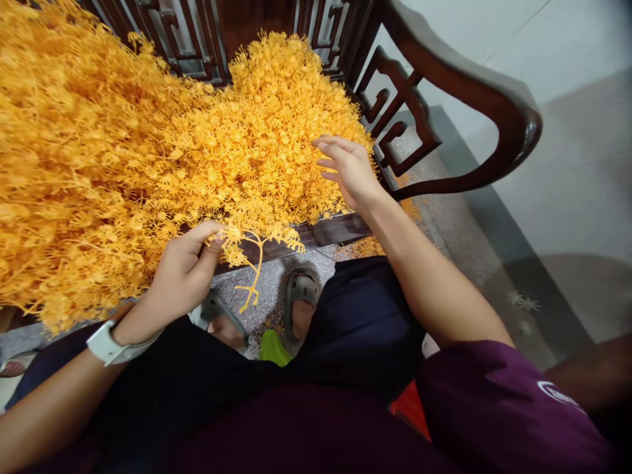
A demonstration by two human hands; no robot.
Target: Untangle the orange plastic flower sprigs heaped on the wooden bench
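Between the thumb and fingers of my left hand (190, 263) is a yellow artificial flower sprig (260, 253), its branching stem hanging down past the bench's front edge. My right hand (348, 168) hovers over the right end of a big heap of yellow sprigs (276, 125), fingers apart and nothing visible in them. Whether its fingertips touch the heap I cannot tell. The heap spreads leftward past my left hand and covers most of the seat.
A dark carved wooden bench (340, 227) bears the heap; its curved armrest (474, 85) juts out at the right. Below are my sandals (302, 286), a green object (274, 347) and yellow scraps (363, 247) on the speckled floor. A pale wall (582, 158) stands at the right.
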